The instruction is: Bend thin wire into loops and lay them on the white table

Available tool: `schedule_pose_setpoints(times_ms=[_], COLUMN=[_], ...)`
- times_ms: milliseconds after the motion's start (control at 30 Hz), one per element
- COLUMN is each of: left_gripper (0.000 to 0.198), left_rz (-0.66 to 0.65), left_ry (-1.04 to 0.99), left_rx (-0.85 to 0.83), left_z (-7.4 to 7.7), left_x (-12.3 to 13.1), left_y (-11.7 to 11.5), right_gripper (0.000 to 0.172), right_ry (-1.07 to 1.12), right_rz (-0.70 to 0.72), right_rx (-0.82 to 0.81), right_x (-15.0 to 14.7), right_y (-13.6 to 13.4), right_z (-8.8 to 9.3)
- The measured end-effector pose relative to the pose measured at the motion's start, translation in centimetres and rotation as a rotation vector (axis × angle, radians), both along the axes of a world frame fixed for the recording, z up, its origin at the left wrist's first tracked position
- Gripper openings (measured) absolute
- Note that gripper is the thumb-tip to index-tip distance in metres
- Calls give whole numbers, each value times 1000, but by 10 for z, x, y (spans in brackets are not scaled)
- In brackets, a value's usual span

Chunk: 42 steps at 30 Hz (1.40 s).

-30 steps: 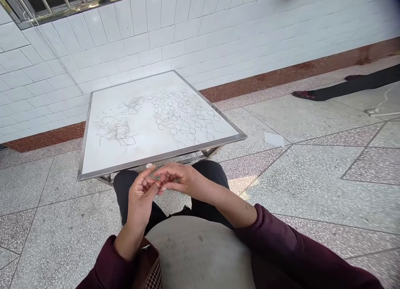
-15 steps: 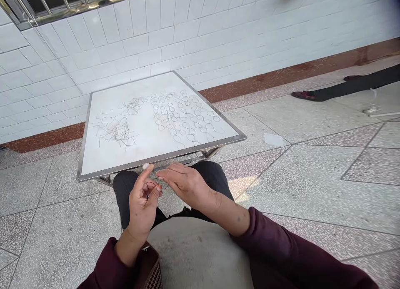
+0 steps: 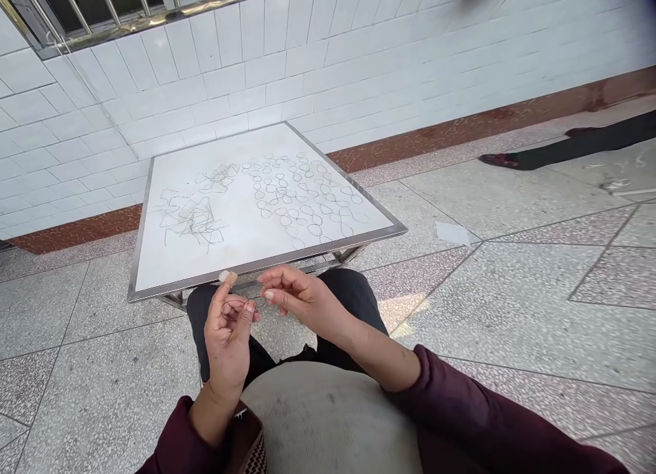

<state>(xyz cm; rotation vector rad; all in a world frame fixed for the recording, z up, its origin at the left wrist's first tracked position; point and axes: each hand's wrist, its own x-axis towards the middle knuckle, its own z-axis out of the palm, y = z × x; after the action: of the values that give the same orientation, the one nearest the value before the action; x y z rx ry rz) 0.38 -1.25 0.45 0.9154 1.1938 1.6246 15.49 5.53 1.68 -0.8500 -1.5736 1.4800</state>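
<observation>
My left hand [image 3: 229, 337] pinches a thin dark wire loop [image 3: 231, 304] between thumb and fingers, its index finger raised with a pale wrap at the tip. Just to the right, my right hand [image 3: 302, 300] is apart from the loop, its fingers slightly spread and nothing visible in them. Both hands are above my lap, in front of the near edge of a white table [image 3: 240, 252] with a metal rim. On its left part lies a tangle of bent wires [image 3: 197, 221]. Several twisted wire loops [image 3: 307, 194] are spread over its right part.
Behind the table stands a white tiled wall [image 3: 220, 91] with a barred window [image 3: 123, 9] at upper left. A person's leg [image 3: 564, 149] reaches in from the right. A white scrap [image 3: 452, 233] lies on the speckled floor [image 3: 512, 283].
My right hand has come off the wire loop and its fingers have opened. My left hand, still pinching the loop, has shifted slightly left.
</observation>
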Motion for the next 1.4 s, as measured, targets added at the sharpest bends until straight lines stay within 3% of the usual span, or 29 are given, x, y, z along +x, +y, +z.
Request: schedule_pose_setpoints(times_ms=[167, 400, 900, 1200, 1400], left_gripper=[53, 52, 46, 42, 41], left_rz=[-6, -4, 0, -43, -46], left_ry=[-77, -237, -304, -285, -285], left_rx=[30, 56, 72, 76, 63], left_z=[0, 2, 9, 9, 10], left_x=[1, 9, 15, 12, 13], left_y=[0, -2, -8, -7, -9], right_gripper=[23, 28, 31, 31, 29], right_ry=[199, 445, 627, 561, 574], right_rz=[148, 190, 283, 392, 349], right_rx=[-248, -519, -498, -609, -604], right_x=[-4, -7, -17, -11, -12], right_y=[-1, -3, -9, -3, -6], right_z=[3, 2, -7, -9, -10])
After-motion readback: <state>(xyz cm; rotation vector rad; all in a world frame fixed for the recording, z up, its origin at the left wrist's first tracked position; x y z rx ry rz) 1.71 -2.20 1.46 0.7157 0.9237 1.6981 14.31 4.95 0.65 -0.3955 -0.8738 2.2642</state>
